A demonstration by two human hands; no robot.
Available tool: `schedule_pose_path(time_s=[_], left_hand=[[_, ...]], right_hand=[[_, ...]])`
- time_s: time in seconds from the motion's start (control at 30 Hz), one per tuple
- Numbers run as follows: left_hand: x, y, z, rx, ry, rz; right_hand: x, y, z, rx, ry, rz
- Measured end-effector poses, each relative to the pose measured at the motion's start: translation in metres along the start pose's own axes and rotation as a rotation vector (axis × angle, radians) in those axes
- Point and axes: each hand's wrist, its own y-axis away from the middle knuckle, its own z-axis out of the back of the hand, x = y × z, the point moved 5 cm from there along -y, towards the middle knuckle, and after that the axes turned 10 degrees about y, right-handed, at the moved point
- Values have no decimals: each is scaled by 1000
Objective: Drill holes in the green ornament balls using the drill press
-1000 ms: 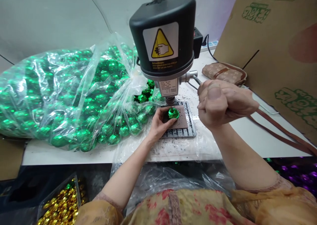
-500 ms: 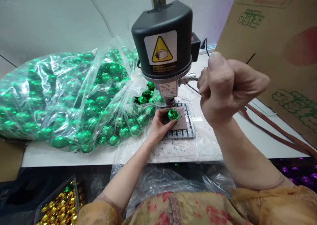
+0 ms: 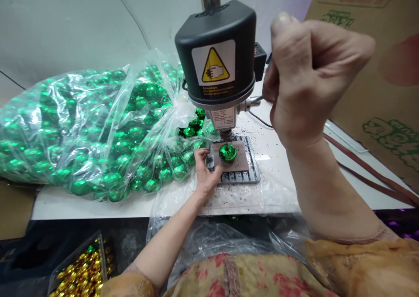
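A shiny green faceted ball (image 3: pixel 228 152) rests on a brown pad (image 3: pixel 241 162) over the slotted metal base (image 3: pixel 252 175) of a small black drill press (image 3: pixel 216 52). The drill's chuck is just above it. My left hand (image 3: pixel 207 171) is open at the left edge of the pad, thumb and fingers apart beside the ball and not gripping it. My right hand (image 3: pixel 303 76) is raised to the right of the drill head, closed in a fist. Whatever it grips is hidden behind the fingers.
A large clear plastic bag (image 3: pixel 98 131) of green balls fills the left of the white table (image 3: pixel 278 175). A cardboard box (image 3: pixel 389 83) stands at right, near brown straps (image 3: pixel 369 170). Below left sits a bin of gold balls (image 3: pixel 80 273). Dark shavings are scattered around the base.
My left hand has let go of the green ball and drawn back left with its fingers spread. My right fist has risen up and to the right. The ball stays under the drill.
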Motion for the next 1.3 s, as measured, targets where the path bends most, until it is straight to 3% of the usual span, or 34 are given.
schedule_pose_path(time_s=[0.17, 0.4, 0.57, 0.63, 0.7, 0.8, 0.93, 1.03, 1.13, 1.3], left_hand=[[-2, -4, -6, 9, -96, 10], [-5, -11, -25, 161, -118, 38], [-27, 10, -13, 236, -133, -126], [-32, 11, -1, 187, -62, -166], [-32, -2, 12, 82, -54, -194], [-23, -44, 25, 1, -311, -191], [-1, -105, 26, 142, -822, -57], [20, -128, 27, 281, -1059, 141], [35, -138, 29, 363, -1054, 247], [51, -153, 31, 388, -959, 268]], right_hand=[[-11, -18, -10, 21, -76, -50], [-20, -26, -16, 65, -110, -148], [-20, -23, -13, 73, -90, -155], [-20, -23, -14, 89, -103, -165], [-21, -22, -15, 82, -120, -149], [-20, -22, -15, 18, -140, -86], [-20, -21, -15, 11, -106, -80], [-17, -21, -14, 11, -100, -80], [-16, -20, -15, 3, -140, -90], [-18, -21, -15, -6, -210, -62]])
